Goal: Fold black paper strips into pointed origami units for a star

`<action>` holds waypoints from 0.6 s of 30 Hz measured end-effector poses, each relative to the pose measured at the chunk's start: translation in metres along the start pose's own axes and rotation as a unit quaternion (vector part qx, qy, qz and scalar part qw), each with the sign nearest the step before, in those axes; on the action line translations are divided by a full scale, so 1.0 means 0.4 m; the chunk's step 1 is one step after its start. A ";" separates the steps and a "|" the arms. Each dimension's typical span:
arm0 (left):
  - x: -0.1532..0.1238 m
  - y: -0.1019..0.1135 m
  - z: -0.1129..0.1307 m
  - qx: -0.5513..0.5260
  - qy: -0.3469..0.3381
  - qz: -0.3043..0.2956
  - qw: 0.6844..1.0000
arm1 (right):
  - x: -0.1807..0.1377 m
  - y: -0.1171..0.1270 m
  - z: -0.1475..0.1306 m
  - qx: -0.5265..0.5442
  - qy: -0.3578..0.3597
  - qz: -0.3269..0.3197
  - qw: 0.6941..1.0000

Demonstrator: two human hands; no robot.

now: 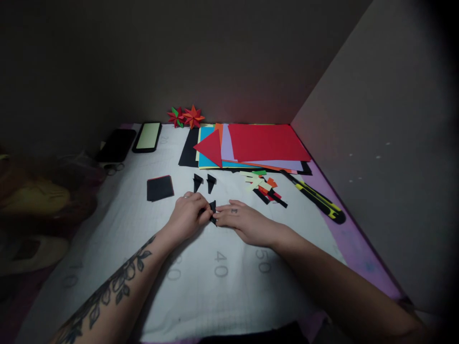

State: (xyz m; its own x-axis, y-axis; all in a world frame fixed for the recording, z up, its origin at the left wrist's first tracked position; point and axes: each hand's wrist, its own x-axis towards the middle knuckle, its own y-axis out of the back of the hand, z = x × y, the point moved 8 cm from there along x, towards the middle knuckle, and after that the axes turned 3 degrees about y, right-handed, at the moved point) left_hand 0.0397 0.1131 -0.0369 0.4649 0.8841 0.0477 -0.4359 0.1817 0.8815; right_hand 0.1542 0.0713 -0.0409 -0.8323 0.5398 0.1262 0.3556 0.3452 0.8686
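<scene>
Between my two hands is a small black folded paper (213, 206), partly hidden by my fingers. My left hand (190, 212) is closed, pinching the paper's left side between thumb and fingertips. From the right, my right hand (247, 220) has its fingertips brought together on the paper's other edge. Just beyond my hands lie two black folded paper pieces (197, 182) with pointed ends, side by side. A neat stack of black paper squares (160, 188) rests to the left, with a thin red edge showing.
Paper scraps (263, 185) and a yellow-black utility knife (317, 198) lie right. Behind are coloured sheets (268, 143) with a red triangle (211, 148) on top. Two folded paper stars (192, 117) sit by the wall. A phone (147, 137) and dark flat object (117, 145) lie back left.
</scene>
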 end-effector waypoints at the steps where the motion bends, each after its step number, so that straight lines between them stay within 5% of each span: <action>1: 0.000 0.000 0.000 0.001 0.001 -0.002 1.000 | 0.000 0.000 0.001 0.003 -0.004 -0.004 1.000; 12: -0.003 -0.002 -0.003 -0.003 0.008 -0.018 1.000 | -0.001 -0.003 -0.005 -0.016 0.015 -0.021 1.000; 18: -0.014 0.000 -0.006 -0.052 -0.044 -0.045 0.997 | -0.001 0.004 -0.006 -0.008 0.024 0.011 1.000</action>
State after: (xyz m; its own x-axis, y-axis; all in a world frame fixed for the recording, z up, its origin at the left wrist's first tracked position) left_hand 0.0352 0.1093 -0.0385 0.5697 0.8217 0.0161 -0.4650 0.3061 0.8307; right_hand 0.1541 0.0696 -0.0384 -0.8436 0.5099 0.1687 0.3680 0.3201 0.8730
